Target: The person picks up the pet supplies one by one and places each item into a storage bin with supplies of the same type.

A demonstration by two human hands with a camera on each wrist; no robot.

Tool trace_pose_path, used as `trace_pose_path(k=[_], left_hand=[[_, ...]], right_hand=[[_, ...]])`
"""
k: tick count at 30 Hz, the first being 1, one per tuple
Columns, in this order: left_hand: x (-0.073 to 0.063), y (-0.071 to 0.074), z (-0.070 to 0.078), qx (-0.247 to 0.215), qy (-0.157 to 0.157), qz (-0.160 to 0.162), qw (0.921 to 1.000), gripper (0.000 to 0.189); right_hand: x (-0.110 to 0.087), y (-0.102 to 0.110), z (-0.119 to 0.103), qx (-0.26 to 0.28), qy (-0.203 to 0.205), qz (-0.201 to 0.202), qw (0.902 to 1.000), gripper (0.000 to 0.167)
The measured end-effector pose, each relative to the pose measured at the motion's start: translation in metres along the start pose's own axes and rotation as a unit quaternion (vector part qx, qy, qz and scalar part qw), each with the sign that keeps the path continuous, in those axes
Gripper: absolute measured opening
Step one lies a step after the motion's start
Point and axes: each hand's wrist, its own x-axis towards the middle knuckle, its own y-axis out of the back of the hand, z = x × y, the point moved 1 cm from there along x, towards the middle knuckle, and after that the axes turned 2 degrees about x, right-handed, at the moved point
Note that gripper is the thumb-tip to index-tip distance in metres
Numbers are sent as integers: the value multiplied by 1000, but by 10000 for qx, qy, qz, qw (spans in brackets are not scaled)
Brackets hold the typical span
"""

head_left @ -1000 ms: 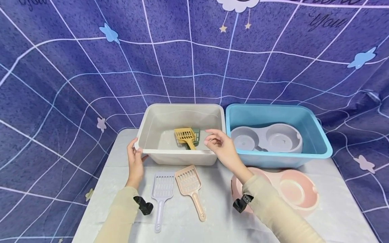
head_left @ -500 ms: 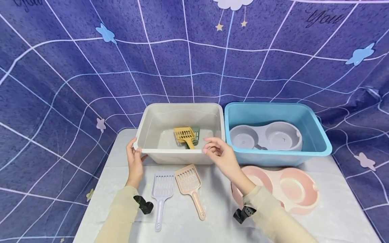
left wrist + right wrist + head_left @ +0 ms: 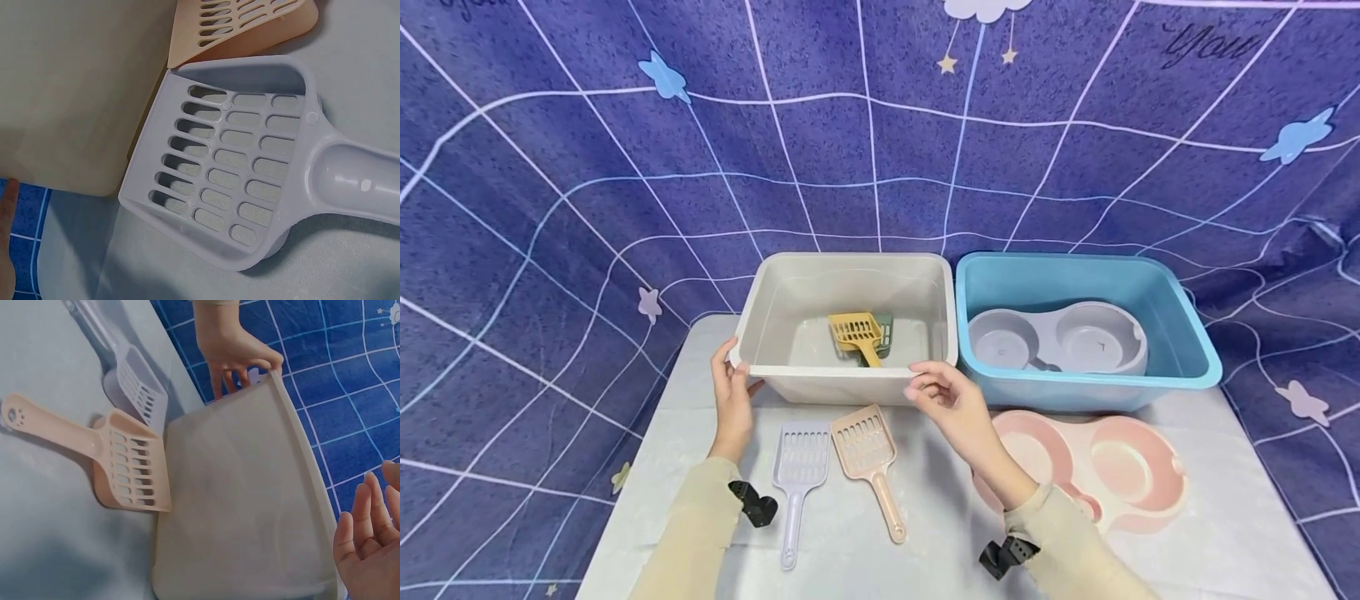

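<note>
At the front left corner of the beige-grey litter box (image 3: pixel 850 388), my left hand (image 3: pixel 732 410) grips the rim, thumb at the top edge and fingers along the outer side. My right hand (image 3: pixel 958 412) is by the front right part of the rim, fingers loosely bent and holding nothing; the right wrist view has it apart from the wall. Inside the box, a yellow litter scoop (image 3: pixel 854 328) lies over a partly hidden green scoop (image 3: pixel 887 332). A lavender scoop (image 3: pixel 801 460) and a peach scoop (image 3: pixel 867 446) lie on the table before the box.
A blue litter box (image 3: pixel 1090 395) stands close on the right, with a grey-purple double pet bowl (image 3: pixel 1048 323) inside. In front of it is a pink double pet bowl (image 3: pixel 1138 462), partly covered by my right forearm. A purple patterned curtain (image 3: pixel 820 167) hangs behind the table.
My right hand has come down and back toward me, from over the beige-grey box's inside to its front rim. The left hand keeps its hold; the scoops and bowls stay put.
</note>
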Motion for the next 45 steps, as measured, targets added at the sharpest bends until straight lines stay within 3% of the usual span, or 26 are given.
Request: trace_pose_path(k=[7,17,39,45], left_hand=[[0,-1,0,-81,-19,-17,10000,46],[5,-2,4,-107,-51,3,9999,45],[4,7,-1,144,109,15,9998,48],[1,3,12,16,194,-59,9998,50]], right_hand=[[-10,-4,9,130,-305,47,9994,30],[-19,-8,28,139,-364,106,9992,28],[-60,-20,84,-62,-1405,-102,9900,29],[-70,-25,97,-71,-1639,-144,9863,30]])
